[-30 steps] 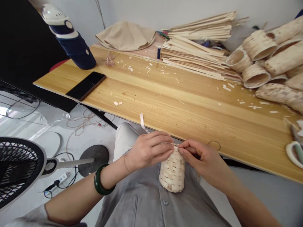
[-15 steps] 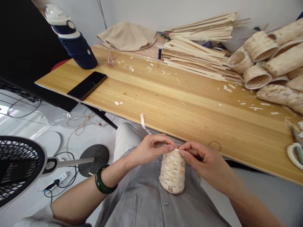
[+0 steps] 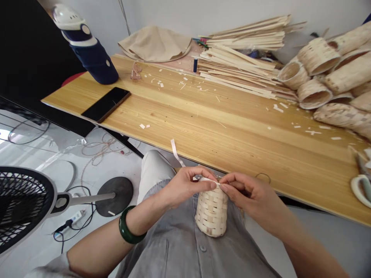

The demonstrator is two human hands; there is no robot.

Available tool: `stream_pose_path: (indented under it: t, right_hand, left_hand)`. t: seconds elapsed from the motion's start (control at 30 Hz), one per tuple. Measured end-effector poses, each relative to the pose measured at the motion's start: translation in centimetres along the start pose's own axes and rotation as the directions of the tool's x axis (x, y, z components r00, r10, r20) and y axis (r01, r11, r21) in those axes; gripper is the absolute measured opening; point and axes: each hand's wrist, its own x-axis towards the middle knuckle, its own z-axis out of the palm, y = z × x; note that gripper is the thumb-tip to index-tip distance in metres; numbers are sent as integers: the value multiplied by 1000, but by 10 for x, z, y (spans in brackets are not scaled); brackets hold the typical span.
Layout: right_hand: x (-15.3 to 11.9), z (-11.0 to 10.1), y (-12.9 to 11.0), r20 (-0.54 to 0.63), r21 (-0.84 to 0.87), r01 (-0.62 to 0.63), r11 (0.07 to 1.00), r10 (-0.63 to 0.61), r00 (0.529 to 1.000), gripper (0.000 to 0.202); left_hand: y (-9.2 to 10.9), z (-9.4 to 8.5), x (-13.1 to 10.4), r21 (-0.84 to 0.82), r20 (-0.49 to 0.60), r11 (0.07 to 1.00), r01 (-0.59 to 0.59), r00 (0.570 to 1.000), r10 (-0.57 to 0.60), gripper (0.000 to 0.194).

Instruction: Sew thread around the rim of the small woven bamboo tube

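Note:
A small woven basket [image 3: 211, 212] of pale strips rests against the grey shirt on my lap, its narrower end toward the table. My left hand [image 3: 193, 183], below a dark green bangle [image 3: 127, 226], pinches the basket's near-table rim on the left side. On the right side of that rim, my right hand [image 3: 242, 191] has thumb and index finger pressed together, almost touching the left fingertips. A white strip [image 3: 174, 150] sticks out past my left hand over the table's edge. What lies between the fingertips is small and partly hidden.
The wooden table [image 3: 174, 112] holds a phone [image 3: 106, 104], a blue bottle [image 3: 94, 60], stacked wood strips [image 3: 240, 69], birch-bark tubes [image 3: 314, 94], scissors [image 3: 361, 185] and scattered scraps. A fan [image 3: 23, 208] stands at the left, its round base [image 3: 116, 197] on the floor.
My left hand has shifted very slightly, and more of a white strip shows at the rim beneath its fingers. The basket has hardly moved.

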Motion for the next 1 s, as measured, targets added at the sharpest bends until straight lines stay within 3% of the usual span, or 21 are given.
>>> stream_pose_path:
  t: [0.13,0.3,0.47,0.7,1.0]
  right_hand:
    - [-2,-10,8,-71,38,47,998,-44,996,30]
    - [-4,-25,15,-103,-148,111,983,-127,987,31]
    - [0,-26,7,-122,-250,197,948,-233,965,23]
    - [14,-26,4,14,-423,440,793,-479,878,17]
    - [14,-28,2,93,-461,476,749,-493,865,20]
  left_hand:
    - [1,0,0,-16,-18,1000,18,1000,-18,8]
    - [-1,1,1,-68,-43,996,53,998,-56,6]
    - [-4,3,2,-122,-58,990,67,996,-75,7]
    - [-6,3,2,-115,-39,993,9,999,-14,6]
    - [-6,2,1,-102,-8,994,-41,999,41,5]
